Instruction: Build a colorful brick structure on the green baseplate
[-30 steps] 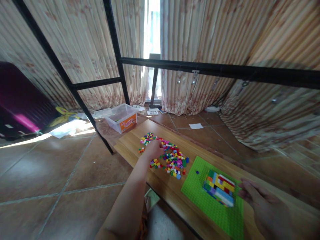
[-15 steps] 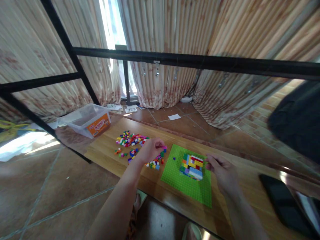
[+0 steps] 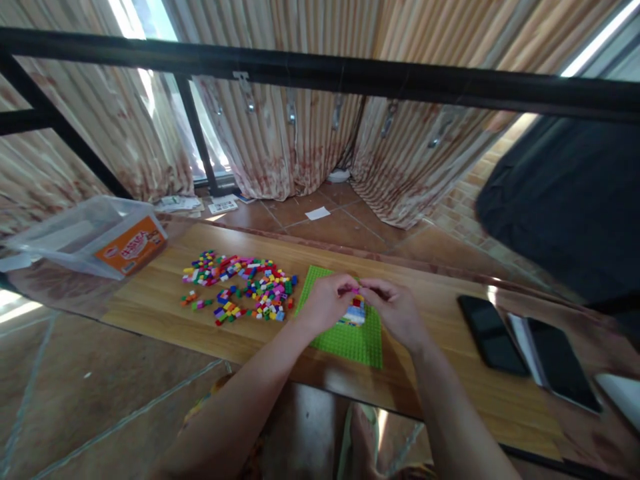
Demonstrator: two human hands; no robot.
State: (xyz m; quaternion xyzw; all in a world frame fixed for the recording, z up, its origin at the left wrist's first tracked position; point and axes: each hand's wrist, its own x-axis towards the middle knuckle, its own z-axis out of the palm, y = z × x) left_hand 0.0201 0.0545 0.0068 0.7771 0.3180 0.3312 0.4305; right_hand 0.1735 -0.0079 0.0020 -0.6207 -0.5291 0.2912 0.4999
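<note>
My left hand (image 3: pixel 327 301) is closed in a pinch around a small pink toy brick (image 3: pixel 356 291). From the other side, the fingertips of my right hand (image 3: pixel 395 308) close on the same piece. Both hands meet over a block of joined coloured bricks (image 3: pixel 356 313), most of which they hide; its light blue front part shows. This block sits on a green studded baseplate (image 3: pixel 353 343). Left of the plate lies a spread of loose bricks (image 3: pixel 273 290) in many colours.
The wooden table (image 3: pixel 430 380) carries a black phone (image 3: pixel 493 333) and a second dark device (image 3: pixel 563 360) on the right. A clear plastic box (image 3: pixel 95 233) with an orange label stands at the left end. A black metal bar (image 3: pixel 310 63) crosses beyond the table.
My left hand has moved right, from beside the loose bricks to above the built block, with the pink brick. My right hand has come in to meet it. The camera view has shifted.
</note>
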